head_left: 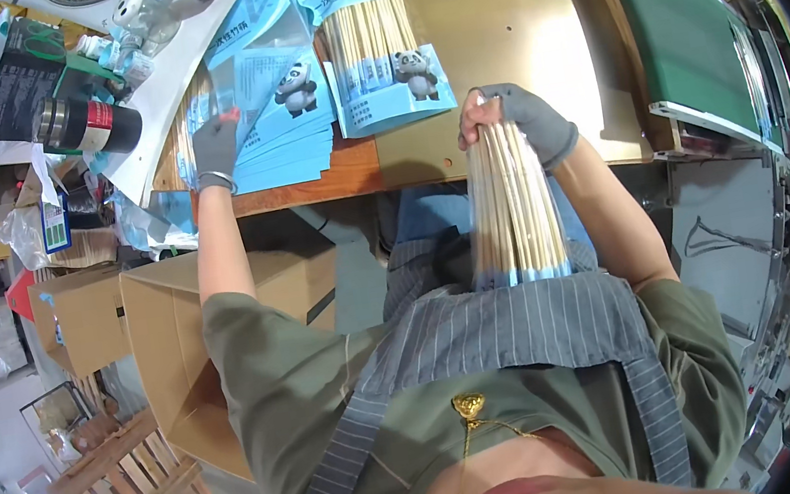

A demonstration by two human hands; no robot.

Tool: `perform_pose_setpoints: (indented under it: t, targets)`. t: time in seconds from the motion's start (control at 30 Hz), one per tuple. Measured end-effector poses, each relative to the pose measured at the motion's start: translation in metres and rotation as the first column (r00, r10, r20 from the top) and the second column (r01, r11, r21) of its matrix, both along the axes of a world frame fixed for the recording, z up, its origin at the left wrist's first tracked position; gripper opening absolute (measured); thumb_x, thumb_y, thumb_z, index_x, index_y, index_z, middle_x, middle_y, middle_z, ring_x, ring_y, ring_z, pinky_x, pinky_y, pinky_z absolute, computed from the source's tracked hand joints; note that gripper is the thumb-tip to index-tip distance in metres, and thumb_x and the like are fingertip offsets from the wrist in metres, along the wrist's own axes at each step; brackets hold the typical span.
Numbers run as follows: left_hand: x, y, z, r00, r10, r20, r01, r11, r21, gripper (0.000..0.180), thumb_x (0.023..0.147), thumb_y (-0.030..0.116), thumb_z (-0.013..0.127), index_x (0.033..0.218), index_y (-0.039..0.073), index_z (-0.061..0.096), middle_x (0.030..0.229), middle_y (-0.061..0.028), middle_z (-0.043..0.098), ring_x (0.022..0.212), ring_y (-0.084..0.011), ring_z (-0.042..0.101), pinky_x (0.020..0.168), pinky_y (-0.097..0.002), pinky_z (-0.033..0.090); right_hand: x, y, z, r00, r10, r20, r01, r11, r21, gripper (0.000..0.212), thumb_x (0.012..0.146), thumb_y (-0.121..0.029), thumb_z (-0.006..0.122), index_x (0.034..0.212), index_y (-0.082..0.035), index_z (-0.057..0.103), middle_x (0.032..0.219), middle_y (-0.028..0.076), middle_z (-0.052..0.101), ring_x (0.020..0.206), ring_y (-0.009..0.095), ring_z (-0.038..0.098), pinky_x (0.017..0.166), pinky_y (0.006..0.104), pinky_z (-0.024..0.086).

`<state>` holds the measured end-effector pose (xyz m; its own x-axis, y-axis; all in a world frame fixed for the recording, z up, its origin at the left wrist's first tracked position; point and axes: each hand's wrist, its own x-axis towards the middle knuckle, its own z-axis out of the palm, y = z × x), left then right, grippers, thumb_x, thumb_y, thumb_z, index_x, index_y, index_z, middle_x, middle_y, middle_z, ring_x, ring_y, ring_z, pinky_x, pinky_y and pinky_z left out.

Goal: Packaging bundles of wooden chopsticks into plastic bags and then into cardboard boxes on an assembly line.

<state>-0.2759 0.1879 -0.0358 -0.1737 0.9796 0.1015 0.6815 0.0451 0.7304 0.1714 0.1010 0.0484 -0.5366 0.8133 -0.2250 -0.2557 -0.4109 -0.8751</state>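
Note:
My left hand (218,151), in a grey glove with bare fingertips, is closed at the left edge of a fanned stack of blue printed plastic bags (286,156). Its fingertips seem to pinch the clear part of the top bag. My right hand (510,119), gloved the same way, grips the upper end of a bundle of wrapped chopsticks (513,200). The bundle hangs upright in front of my apron, its blue-printed end downward. A filled blue bag of chopsticks (377,47) with a panda print lies on the table between my hands.
More chopsticks (181,141) lie left of the bag stack. A dark thermos flask (90,125) and a black box (24,82) are at the far left. An open cardboard box (172,349) stands below the table's left side. A green-topped surface (678,35) borders the right.

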Motion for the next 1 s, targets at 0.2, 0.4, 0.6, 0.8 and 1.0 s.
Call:
perform_pose_setpoints:
  t: [0.2,0.4,0.6,0.8,1.0]
  targets:
    - [0.112,0.007,0.071,0.949,-0.002,0.315,0.011,1.0,-0.026,0.024,0.077,0.02,0.076,0.068,0.006,0.058,0.065,0.0065,0.052,0.059,-0.005,0.044,0.055,-0.026,0.033,0.015,-0.004,0.005,0.999,0.007,-0.044,-0.008,1.0,-0.024,0.045,0.082,-0.022,0.059,0.121,0.001,0.055,0.077,0.007,0.061,0.078,0.017,0.06,0.074,0.0286,0.047]
    - [0.3,-0.032,-0.074,0.648,-0.099,0.755,0.394,0.892,-0.221,0.014,0.086,0.017,0.052,0.08,0.005,0.057,0.065,-0.0029,0.055,0.052,-0.0145,0.048,0.048,-0.0282,0.036,0.006,-0.006,0.02,0.991,0.041,-0.131,-0.047,0.998,-0.044,0.059,0.082,-0.017,0.059,0.135,0.001,0.04,0.082,0.01,0.063,0.078,0.017,0.062,0.075,0.0302,0.049]
    - [0.364,-0.069,-0.031,0.562,-0.326,0.76,0.506,0.863,-0.004,0.024,0.095,0.023,0.047,0.09,0.003,0.06,0.064,-0.0033,0.055,0.055,-0.0111,0.049,0.052,-0.0225,0.039,0.061,-0.016,-0.034,0.955,-0.221,-0.199,0.178,0.961,-0.213,0.057,0.08,-0.011,0.058,0.131,0.007,0.04,0.08,0.011,0.061,0.077,0.02,0.062,0.073,0.0309,0.049]
    - [0.343,-0.051,-0.042,0.854,-0.359,0.378,0.329,0.933,0.144,0.042,0.098,0.035,0.043,0.082,-0.002,0.057,0.068,-0.0123,0.057,0.064,-0.0225,0.052,0.064,-0.0355,0.042,0.072,-0.018,-0.047,0.96,-0.212,-0.184,0.153,0.944,-0.292,0.07,0.078,-0.009,0.059,0.139,0.007,0.026,0.08,0.013,0.061,0.074,0.02,0.063,0.071,0.031,0.051]
    - [0.373,-0.058,-0.054,0.797,-0.102,0.596,0.235,0.96,-0.151,0.034,0.097,0.031,0.044,0.096,0.001,0.059,0.084,-0.0147,0.06,0.077,-0.0245,0.056,0.074,-0.0349,0.045,0.083,-0.022,-0.016,0.971,-0.177,-0.161,0.163,0.982,-0.096,0.062,0.077,-0.013,0.056,0.135,0.004,0.04,0.078,0.011,0.062,0.077,0.018,0.062,0.073,0.028,0.048]
